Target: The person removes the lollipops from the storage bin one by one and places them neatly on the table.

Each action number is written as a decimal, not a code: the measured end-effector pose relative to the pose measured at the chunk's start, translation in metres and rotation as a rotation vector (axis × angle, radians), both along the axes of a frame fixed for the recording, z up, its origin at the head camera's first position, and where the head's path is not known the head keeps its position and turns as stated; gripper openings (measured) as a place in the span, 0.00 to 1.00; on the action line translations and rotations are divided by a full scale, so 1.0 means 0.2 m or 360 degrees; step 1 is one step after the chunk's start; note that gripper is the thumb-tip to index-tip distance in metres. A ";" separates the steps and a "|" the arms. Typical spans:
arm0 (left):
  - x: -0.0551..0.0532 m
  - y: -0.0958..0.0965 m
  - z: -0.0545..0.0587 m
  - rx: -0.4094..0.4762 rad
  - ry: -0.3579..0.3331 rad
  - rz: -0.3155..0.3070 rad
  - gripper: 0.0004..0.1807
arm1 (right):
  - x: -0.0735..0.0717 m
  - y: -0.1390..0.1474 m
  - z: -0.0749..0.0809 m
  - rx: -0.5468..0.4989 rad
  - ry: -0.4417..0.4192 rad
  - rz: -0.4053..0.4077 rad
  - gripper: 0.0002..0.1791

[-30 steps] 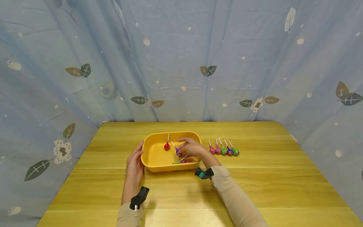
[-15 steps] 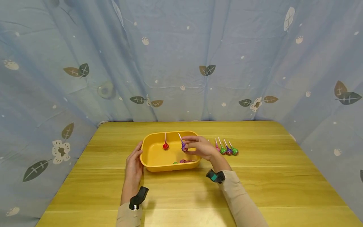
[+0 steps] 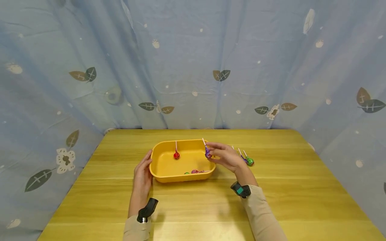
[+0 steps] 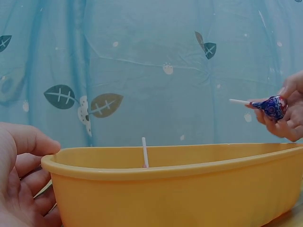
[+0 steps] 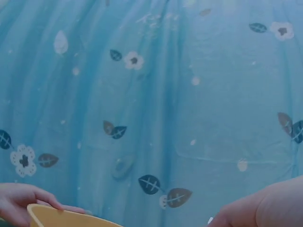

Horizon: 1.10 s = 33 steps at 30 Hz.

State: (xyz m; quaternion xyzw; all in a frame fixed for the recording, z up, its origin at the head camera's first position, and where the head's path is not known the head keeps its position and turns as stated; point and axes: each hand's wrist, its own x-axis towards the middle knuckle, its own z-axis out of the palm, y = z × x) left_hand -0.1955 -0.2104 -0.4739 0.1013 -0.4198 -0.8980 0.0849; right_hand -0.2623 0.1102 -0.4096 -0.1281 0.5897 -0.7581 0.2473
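Observation:
My left hand [image 3: 143, 175] rests against the left end of a yellow plastic basin [image 3: 169, 179], its fingers along the outer wall and rim. Between the thumb and fingers of my right hand [image 3: 227, 157] is a purple-wrapped lollipop [image 3: 207, 154], pinched by its candy end. It is over the basin's right side, stick pointing up and left in the head view. The left wrist view shows this lollipop [image 4: 274, 107] above the rim level. Inside the basin lie a red lollipop [image 3: 176, 155], a pink one [image 3: 195, 171] and a green one [image 3: 186, 173] mostly hidden by the near wall.
Right of the basin, a row of lollipops lies on the wooden table [image 3: 193, 207], partly hidden by my right hand; a green lollipop [image 3: 250, 162] is at its right end. A blue patterned curtain [image 3: 193, 67] hangs behind the table.
My right hand has lifted the purple lollipop from inside the basin and carried it up and right, toward the right rim. The left hand and basin stay nearly in place.

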 end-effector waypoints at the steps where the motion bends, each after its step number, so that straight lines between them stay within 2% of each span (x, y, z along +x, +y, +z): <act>1: 0.00 0.00 0.00 -0.0002 0.0001 0.0000 0.27 | 0.00 0.01 0.01 0.0016 0.0019 -0.0015 0.26; 5: 0.00 0.00 0.00 -0.0028 0.0004 0.0000 0.26 | 0.00 0.06 0.03 0.0039 0.0069 -0.0079 0.26; 12: 0.00 0.00 0.00 -0.0005 0.0016 -0.0012 0.27 | -0.02 0.21 0.04 -0.0028 0.0050 -0.0206 0.25; 20: 0.00 0.00 -0.01 -0.0008 0.0007 0.0006 0.26 | -0.02 0.36 0.06 0.0124 0.0183 -0.0364 0.26; 33: 0.00 0.00 -0.02 -0.0075 0.0015 0.0009 0.26 | -0.04 0.53 0.02 0.0150 0.0164 -0.0517 0.26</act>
